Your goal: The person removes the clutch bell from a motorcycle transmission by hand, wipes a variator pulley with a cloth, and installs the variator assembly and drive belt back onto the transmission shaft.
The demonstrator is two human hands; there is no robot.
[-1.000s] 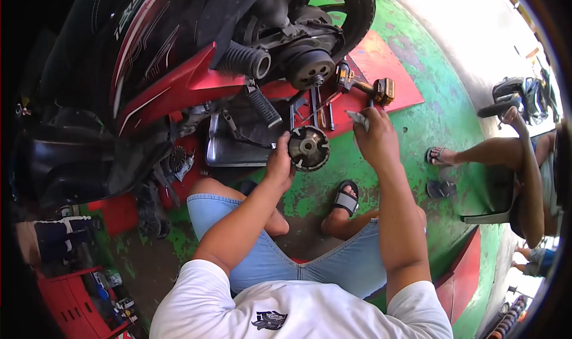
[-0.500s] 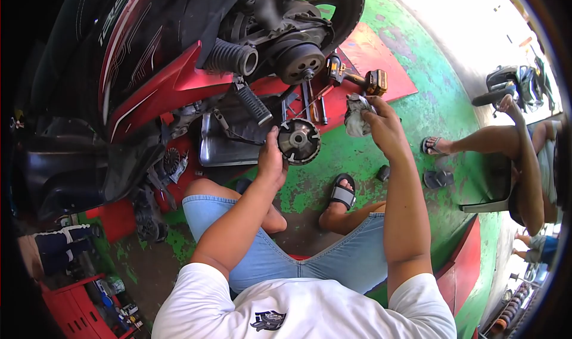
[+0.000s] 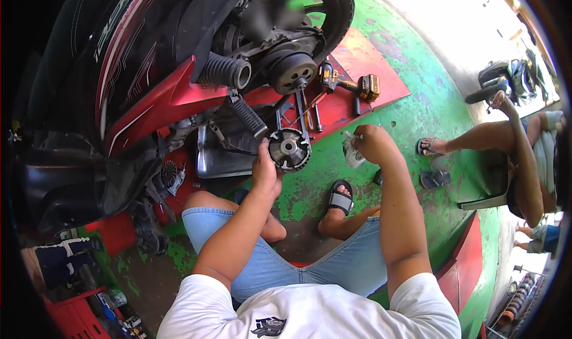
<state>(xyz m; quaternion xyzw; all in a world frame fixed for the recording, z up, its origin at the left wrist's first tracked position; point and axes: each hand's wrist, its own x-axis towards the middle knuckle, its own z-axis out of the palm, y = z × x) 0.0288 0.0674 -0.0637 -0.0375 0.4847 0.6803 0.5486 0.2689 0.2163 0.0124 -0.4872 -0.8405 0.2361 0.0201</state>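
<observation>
My left hand point(image 3: 266, 171) grips the rim of a round metal variator point(image 3: 290, 150), its notched edge and central hub facing up. To the right, apart from it, my right hand point(image 3: 376, 143) is closed on a crumpled whitish rag point(image 3: 353, 152) that hangs from the fingers. Beyond the variator, the scooter point(image 3: 155, 95) has its drive side exposed, with a round clutch bell point(image 3: 292, 71) showing. A metal tray point(image 3: 223, 163) lies just left of the variator.
A yellow-and-black cordless impact wrench point(image 3: 328, 77) and several hand tools point(image 3: 308, 109) lie on a red mat point(image 3: 381, 95). Removed parts point(image 3: 170, 175) sit at left beside the scooter. Another person point(image 3: 530, 154) sits at the right. A red tool cart point(image 3: 74, 315) stands lower left.
The rag and my right hand have come down and slightly left, with the hand turned over. The variator has tilted so its hub shows more, and sits slightly lower left.
</observation>
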